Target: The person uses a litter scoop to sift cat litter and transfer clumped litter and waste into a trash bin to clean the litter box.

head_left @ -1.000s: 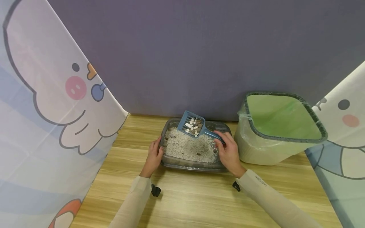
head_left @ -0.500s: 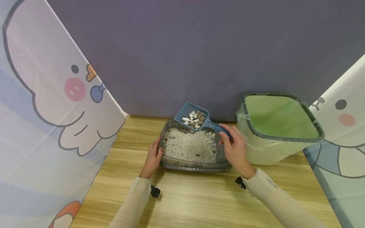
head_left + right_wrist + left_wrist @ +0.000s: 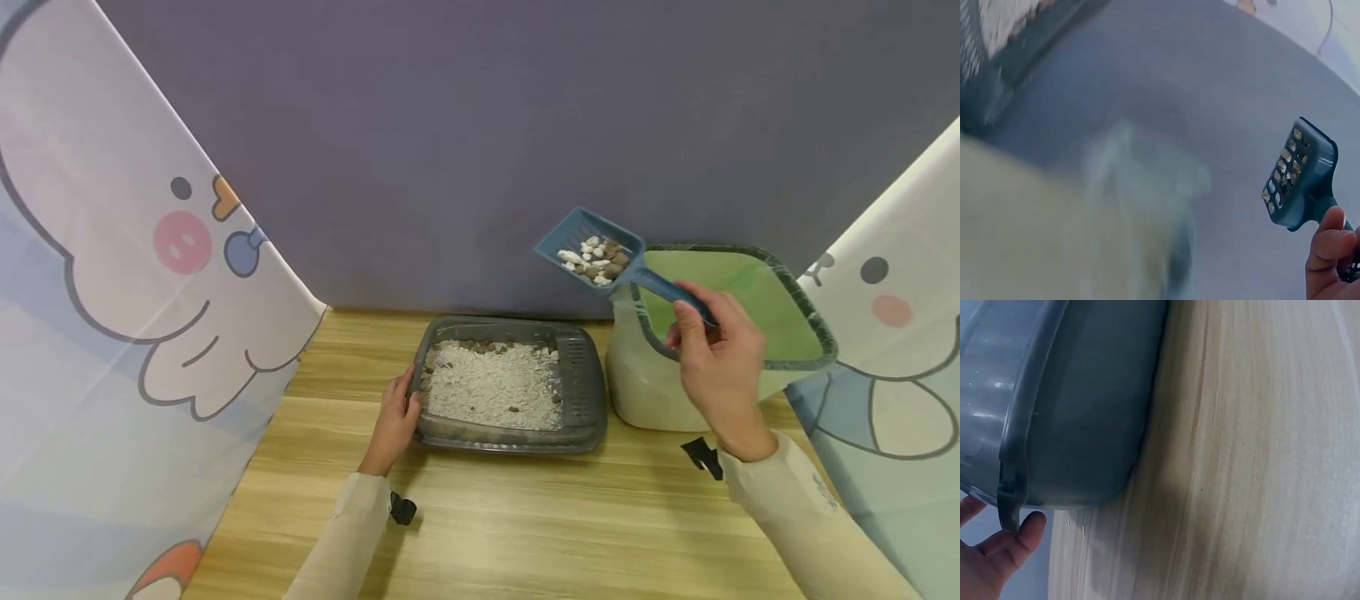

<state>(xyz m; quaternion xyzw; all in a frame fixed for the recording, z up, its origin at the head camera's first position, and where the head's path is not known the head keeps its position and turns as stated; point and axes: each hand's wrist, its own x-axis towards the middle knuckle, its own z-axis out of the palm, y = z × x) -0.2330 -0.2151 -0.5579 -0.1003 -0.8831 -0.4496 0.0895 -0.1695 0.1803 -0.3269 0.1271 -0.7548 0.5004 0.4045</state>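
A blue slotted litter scoop (image 3: 592, 250) carries white and brown lumps. My right hand (image 3: 723, 354) grips its handle, holding it in the air at the left rim of the bin. In the right wrist view the scoop (image 3: 1304, 178) shows lumps through its slots. The grey litter box (image 3: 585, 383) stands on the table with pale litter (image 3: 495, 387) and several dark bits in it. My left hand (image 3: 392, 421) holds the box's left rim; in the left wrist view the thumb of that hand (image 3: 997, 556) lies at the rim's corner.
A bin (image 3: 637, 392) lined with a clear bag, with a dark speckled rim, stands right of the litter box. Behind the wooden table (image 3: 480, 525) rises a grey-purple panel (image 3: 420, 167). Printed cloth walls (image 3: 97, 350) flank both sides.
My right hand has lifted the loaded scoop up off the litter box and carried it right toward the bin. The left hand stays on the box's rim.
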